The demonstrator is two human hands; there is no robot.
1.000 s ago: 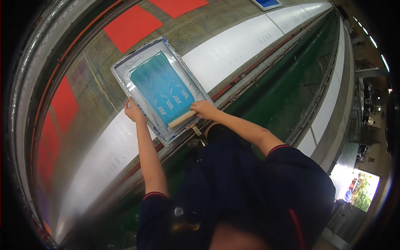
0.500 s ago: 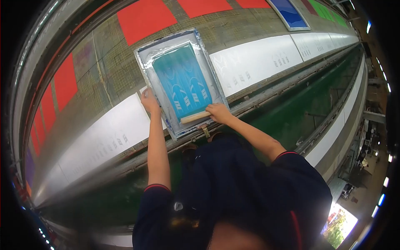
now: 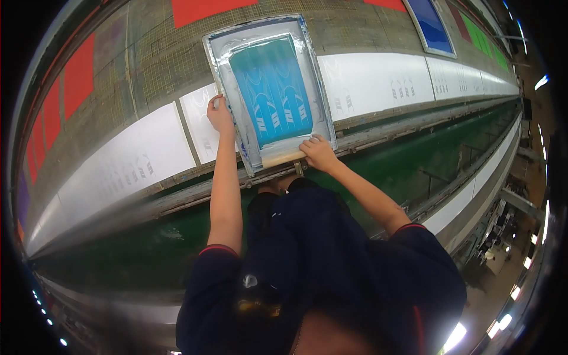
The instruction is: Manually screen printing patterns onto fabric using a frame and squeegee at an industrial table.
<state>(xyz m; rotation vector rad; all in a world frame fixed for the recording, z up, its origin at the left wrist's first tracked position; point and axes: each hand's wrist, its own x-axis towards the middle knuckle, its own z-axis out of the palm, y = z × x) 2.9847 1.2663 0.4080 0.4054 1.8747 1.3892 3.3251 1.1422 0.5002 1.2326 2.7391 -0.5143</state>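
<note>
A screen-printing frame with a blue-green mesh bearing pale line patterns lies tilted over white sheets on a long table. My left hand is at the frame's left side, its fingers bent and closed on the rim. Near the frame's close end, my right hand grips the right end of a squeegee with a pale wooden handle. The squeegee lies crosswise inside the frame, below the mesh pattern; its blade is hidden. Beside my left hand shows a strip of printed white sheet.
White printed sheets run along the table's near side. Red sheets lie farther back, and a second blue screen frame sits at the far right. A metal rail edges the table, with a green floor below.
The screen frame has shifted right along the sheets, uncovering more printed sheet and a gap at its left. Both hands stay on the frame and squeegee. My view has shifted as well.
</note>
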